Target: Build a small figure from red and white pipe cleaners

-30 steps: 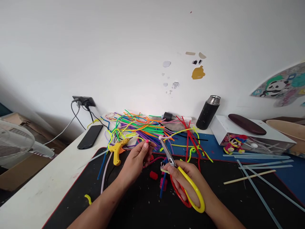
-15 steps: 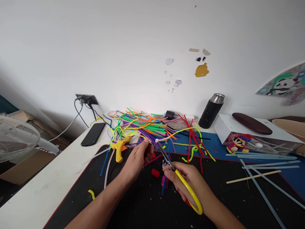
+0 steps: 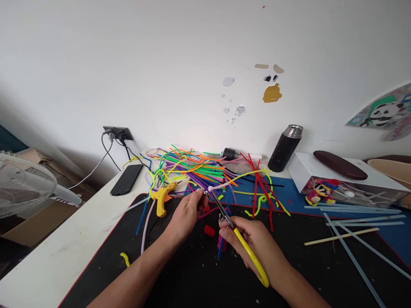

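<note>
My right hand is closed around a pair of scissors with yellow handles. Their metal blades point up and left, tips close to my left fingertips. My left hand pinches something small and dark that I cannot make out. Right by the blade tips is a small white ball at the end of a pale pipe cleaner. Beneath the hands, on the black mat, lie a short red roll and a blue pipe cleaner beside a magenta piece, partly covered by my right hand.
A heap of coloured pipe cleaners lies against the wall. Left of it are a yellow glue gun and a phone. On the right stand a black flask and a white box, with glue sticks and a small doll.
My left fingertips have shifted slightly toward the scissor tips. The scissors have tilted a little, and the red inside of the handle no longer shows. The rest lies as before.
</note>
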The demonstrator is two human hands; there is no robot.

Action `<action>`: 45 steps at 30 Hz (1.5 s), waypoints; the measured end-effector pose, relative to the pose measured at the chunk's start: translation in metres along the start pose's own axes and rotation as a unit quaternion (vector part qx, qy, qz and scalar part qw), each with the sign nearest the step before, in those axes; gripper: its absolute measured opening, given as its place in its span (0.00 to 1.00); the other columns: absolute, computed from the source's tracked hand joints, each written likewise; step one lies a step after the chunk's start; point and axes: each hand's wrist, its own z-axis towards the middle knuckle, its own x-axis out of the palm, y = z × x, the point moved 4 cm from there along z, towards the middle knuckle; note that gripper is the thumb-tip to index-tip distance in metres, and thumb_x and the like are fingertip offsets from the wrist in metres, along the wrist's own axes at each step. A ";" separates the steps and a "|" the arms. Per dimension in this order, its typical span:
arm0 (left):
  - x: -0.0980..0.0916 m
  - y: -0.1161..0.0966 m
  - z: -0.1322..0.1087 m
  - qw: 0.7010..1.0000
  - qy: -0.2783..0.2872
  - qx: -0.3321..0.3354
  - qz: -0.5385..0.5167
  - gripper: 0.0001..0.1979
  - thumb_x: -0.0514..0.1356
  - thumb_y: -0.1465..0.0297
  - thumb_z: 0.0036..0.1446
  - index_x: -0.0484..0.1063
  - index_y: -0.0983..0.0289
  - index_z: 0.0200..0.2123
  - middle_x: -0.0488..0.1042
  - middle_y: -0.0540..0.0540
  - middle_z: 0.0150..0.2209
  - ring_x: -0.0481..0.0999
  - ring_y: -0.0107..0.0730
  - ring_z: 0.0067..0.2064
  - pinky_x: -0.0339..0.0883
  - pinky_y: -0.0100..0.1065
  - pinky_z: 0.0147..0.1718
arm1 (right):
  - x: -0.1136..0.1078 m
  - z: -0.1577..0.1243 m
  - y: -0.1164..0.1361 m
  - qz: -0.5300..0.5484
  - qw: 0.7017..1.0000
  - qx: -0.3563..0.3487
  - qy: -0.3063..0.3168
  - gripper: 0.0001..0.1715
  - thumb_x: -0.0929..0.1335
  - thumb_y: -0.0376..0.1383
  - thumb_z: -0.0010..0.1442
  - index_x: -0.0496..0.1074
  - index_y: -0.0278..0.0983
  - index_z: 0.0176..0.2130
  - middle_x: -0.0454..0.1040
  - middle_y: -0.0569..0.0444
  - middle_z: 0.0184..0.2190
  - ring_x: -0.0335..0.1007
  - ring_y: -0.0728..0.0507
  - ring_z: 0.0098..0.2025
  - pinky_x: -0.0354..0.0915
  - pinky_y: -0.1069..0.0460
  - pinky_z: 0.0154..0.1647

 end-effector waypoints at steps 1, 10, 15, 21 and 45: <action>0.000 0.000 0.000 1.000 -0.004 0.000 0.002 0.27 0.53 0.47 0.65 0.63 0.60 0.22 0.57 0.48 0.21 0.53 0.31 0.24 0.47 0.35 0.25 | -0.001 0.001 0.000 -0.023 1.000 -0.013 -0.002 0.28 0.70 0.58 0.63 0.81 0.36 0.40 0.68 0.57 0.19 0.58 0.50 0.18 0.52 0.55 0.18; -0.006 -0.001 0.002 0.999 -0.018 0.015 0.037 0.26 0.52 0.48 0.67 0.64 0.61 0.23 0.57 0.49 0.23 0.54 0.32 0.26 0.49 0.34 0.26 | -0.003 0.002 -0.002 -0.073 0.996 -0.039 -0.023 0.23 0.73 0.54 0.62 0.83 0.38 0.40 0.79 0.52 0.26 0.71 0.44 0.25 0.63 0.53 0.27; -0.009 0.001 0.004 0.999 -0.030 0.018 0.041 0.26 0.54 0.48 0.65 0.65 0.61 0.24 0.60 0.50 0.24 0.56 0.33 0.27 0.50 0.34 0.26 | -0.003 0.002 0.000 -0.041 0.998 -0.041 -0.019 0.24 0.73 0.55 0.61 0.82 0.37 0.38 0.77 0.53 0.24 0.71 0.45 0.26 0.63 0.54 0.26; -0.002 0.001 0.003 1.000 -0.007 0.007 0.030 0.27 0.52 0.46 0.65 0.65 0.61 0.24 0.58 0.48 0.23 0.55 0.32 0.26 0.49 0.34 0.26 | 0.007 -0.003 -0.001 0.113 0.990 0.059 0.062 0.36 0.69 0.64 0.61 0.78 0.34 0.42 0.62 0.62 0.17 0.55 0.53 0.12 0.50 0.57 0.12; 0.004 0.010 0.000 0.995 0.004 -0.036 -0.094 0.25 0.53 0.49 0.67 0.65 0.63 0.26 0.60 0.47 0.25 0.55 0.27 0.26 0.50 0.30 0.26 | 0.007 -0.012 0.015 0.355 0.911 0.071 0.196 0.41 0.70 0.65 0.61 0.77 0.29 0.45 0.63 0.63 0.16 0.51 0.56 0.09 0.46 0.60 0.09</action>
